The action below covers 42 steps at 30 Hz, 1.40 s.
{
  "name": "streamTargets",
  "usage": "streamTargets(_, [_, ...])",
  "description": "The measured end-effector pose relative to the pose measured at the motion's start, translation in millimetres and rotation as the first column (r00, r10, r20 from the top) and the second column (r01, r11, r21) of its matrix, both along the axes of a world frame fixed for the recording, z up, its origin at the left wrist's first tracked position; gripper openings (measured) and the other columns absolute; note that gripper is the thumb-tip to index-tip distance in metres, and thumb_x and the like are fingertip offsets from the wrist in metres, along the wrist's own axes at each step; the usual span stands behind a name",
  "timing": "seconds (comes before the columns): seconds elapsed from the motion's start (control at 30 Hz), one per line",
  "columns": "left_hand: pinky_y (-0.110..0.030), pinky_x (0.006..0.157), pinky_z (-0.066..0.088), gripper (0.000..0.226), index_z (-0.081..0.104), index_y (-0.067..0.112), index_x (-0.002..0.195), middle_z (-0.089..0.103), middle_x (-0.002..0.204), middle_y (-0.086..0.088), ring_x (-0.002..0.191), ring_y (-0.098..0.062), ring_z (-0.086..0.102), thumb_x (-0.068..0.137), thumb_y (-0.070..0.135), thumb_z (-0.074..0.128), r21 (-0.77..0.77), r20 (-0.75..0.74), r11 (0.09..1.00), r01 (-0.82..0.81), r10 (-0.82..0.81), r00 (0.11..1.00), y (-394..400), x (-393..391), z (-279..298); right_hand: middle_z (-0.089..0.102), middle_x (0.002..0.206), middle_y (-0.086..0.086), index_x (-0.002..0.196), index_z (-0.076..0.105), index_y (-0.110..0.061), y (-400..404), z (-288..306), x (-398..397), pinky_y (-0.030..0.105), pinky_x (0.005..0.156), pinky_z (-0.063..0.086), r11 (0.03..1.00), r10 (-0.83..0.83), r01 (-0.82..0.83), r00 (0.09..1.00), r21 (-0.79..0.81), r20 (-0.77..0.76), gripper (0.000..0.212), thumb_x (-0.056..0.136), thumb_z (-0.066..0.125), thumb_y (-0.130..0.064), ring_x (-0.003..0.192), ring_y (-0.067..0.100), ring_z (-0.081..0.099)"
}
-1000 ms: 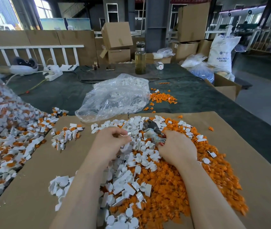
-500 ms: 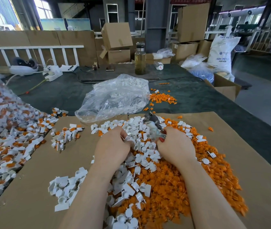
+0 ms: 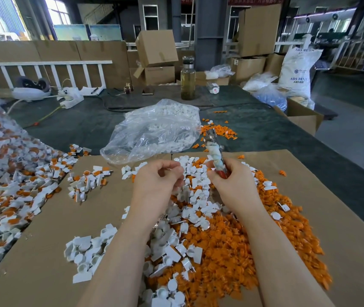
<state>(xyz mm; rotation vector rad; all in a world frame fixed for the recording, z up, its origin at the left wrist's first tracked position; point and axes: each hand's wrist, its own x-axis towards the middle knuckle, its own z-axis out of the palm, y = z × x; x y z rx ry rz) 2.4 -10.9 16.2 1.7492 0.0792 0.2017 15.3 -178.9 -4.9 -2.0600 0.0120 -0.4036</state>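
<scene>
A heap of small white plastic parts point(image 3: 194, 196) and orange plastic parts point(image 3: 243, 251) lies on a cardboard sheet point(image 3: 54, 218). My right hand point(image 3: 232, 180) grips a hand tool point(image 3: 215, 151) with a red handle and a metal head wrapped in pale tape; the tool points up and away. My left hand point(image 3: 156, 185) hovers above the heap with curled fingers, pinching something small and pale that I cannot make out.
A clear plastic bag point(image 3: 154, 131) with white parts lies behind the heap. Assembled white-and-orange pieces point(image 3: 10, 173) pile up at the left. A glass bottle point(image 3: 187, 78), cardboard boxes point(image 3: 156, 47), a power strip point(image 3: 71, 99) and a white sack point(image 3: 296, 72) stand farther back.
Both hands have risen off the heap. The right hand has tipped the tool more upright; the left hand has lifted with something pinched in its fingers.
</scene>
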Motion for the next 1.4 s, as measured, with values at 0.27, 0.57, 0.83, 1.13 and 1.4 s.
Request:
streamTargets(0.27, [-0.012,0.057,0.052,0.013,0.076,0.014,0.096,0.076,0.072,-0.002,0.065,-0.008,0.072,0.085,0.007,0.076,-0.124,0.030,0.992,-0.035,0.039,0.999,-5,-1,1,0.062,0.074,-0.015,0.102,0.067,-0.025,7,5,-4,0.008,0.051,0.041,0.985,0.079,-0.091,0.993,0.147,0.085,0.015,0.090,0.068,-0.016,0.059,-0.008,0.055])
streamTargets(0.57, [-0.009,0.059,0.049,0.018,0.075,0.034,0.091,0.072,0.077,0.012,0.068,0.002,0.064,0.083,0.017,0.078,0.116,0.121,0.986,-0.123,0.109,0.987,-7,-2,-4,0.057,0.057,-0.029,0.103,0.065,-0.022,11,6,-7,0.013,0.040,0.034,0.966,0.161,-0.179,0.981,0.187,0.110,0.015,0.093,0.063,-0.011,0.042,0.000,0.044])
streamTargets(0.83, [-0.007,0.066,0.049,0.013,0.075,0.038,0.086,0.074,0.080,0.020,0.076,0.007,0.067,0.083,0.025,0.079,0.051,0.162,0.994,-0.100,0.091,0.983,-8,-5,-1,0.059,0.061,-0.019,0.090,0.064,-0.031,15,8,-10,0.012,0.045,0.037,0.968,0.176,-0.200,0.972,0.155,0.152,0.022,0.092,0.065,-0.009,0.048,-0.001,0.047])
streamTargets(1.13, [-0.027,0.070,0.060,0.013,0.069,0.011,0.093,0.076,0.086,-0.004,0.079,-0.015,0.075,0.096,0.023,0.064,-0.171,0.032,0.980,-0.103,0.110,0.993,-11,3,-4,0.068,0.082,-0.012,0.093,0.065,-0.025,18,9,-12,0.007,0.052,0.041,0.960,0.127,-0.165,0.977,0.227,0.172,0.014,0.093,0.065,-0.011,0.057,-0.008,0.055])
streamTargets(1.4, [-0.021,0.058,0.057,0.012,0.070,0.001,0.097,0.075,0.075,-0.010,0.067,-0.017,0.075,0.088,0.008,0.073,-0.435,-0.021,0.897,-0.077,0.076,0.997,-16,-4,1,0.065,0.084,-0.015,0.103,0.067,-0.022,21,6,-10,0.009,0.063,0.046,0.986,0.082,-0.108,0.977,0.126,0.196,0.013,0.091,0.068,-0.020,0.075,-0.005,0.060])
